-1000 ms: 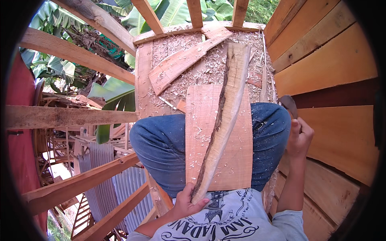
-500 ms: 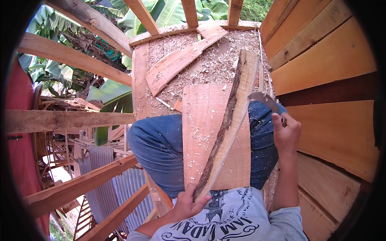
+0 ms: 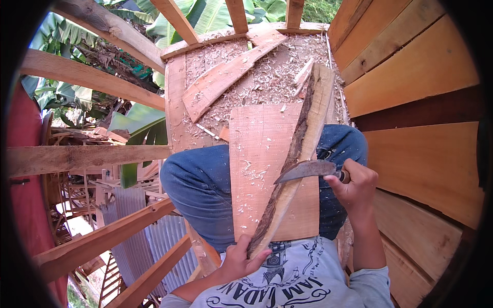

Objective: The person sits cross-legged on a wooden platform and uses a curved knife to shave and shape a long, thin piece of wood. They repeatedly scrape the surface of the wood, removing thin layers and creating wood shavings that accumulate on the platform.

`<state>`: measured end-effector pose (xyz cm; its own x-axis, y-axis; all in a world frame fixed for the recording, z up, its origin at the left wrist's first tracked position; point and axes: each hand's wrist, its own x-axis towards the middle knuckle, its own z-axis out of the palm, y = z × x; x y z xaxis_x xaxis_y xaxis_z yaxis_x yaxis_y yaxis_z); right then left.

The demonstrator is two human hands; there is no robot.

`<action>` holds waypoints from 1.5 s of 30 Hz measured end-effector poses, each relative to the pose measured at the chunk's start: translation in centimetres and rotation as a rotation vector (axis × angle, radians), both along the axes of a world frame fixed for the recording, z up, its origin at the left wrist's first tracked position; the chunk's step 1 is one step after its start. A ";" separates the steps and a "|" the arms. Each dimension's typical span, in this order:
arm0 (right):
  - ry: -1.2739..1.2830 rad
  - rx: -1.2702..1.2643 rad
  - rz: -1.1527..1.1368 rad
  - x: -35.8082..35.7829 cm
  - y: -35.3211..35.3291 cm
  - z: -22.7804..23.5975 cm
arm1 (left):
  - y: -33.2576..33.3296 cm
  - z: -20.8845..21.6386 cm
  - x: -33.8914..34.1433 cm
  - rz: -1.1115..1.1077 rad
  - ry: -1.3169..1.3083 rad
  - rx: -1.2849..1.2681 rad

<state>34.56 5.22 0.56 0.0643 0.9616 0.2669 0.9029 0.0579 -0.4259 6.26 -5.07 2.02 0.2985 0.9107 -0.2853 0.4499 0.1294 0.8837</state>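
My left hand [image 3: 241,262] is closed round the near end of a long strip of wood [image 3: 318,105] with dark, rough bark along its left edge. The strip slants away from me to the far right, over a flat board [image 3: 257,154] that rests across my lap. In my right hand [image 3: 355,186] is a knife [image 3: 310,169] with a broad curved blade and a short dark handle. Its blade lies across the middle of the strip, the tip pointing left. Whether the edge touches the wood, I cannot tell.
Wood shavings [image 3: 215,59] cover the plank floor ahead of my knees. A tapered board [image 3: 226,74] lies there, with a pale offcut [image 3: 304,77] beside the strip's far end. Open wooden rails [image 3: 87,158] run along the left; a plank wall [image 3: 421,159] stands close on the right.
My right hand has brought the knife nearer to me, from beside the strip's upper part to across its middle. A pale offcut now shows beside the far end. My left hand keeps its hold.
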 end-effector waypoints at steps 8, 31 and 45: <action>0.213 -0.034 -0.330 4.7 1.2 1.1 | -0.2 0.3 -0.7 0.051 0.025 -0.018; 0.313 -0.046 -0.187 2.4 -1.2 2.1 | 0.6 -0.4 -0.6 0.105 -0.019 -0.045; 0.262 -0.043 -0.494 6.8 3.8 -0.7 | -0.1 -0.4 -1.2 -0.055 -0.060 0.134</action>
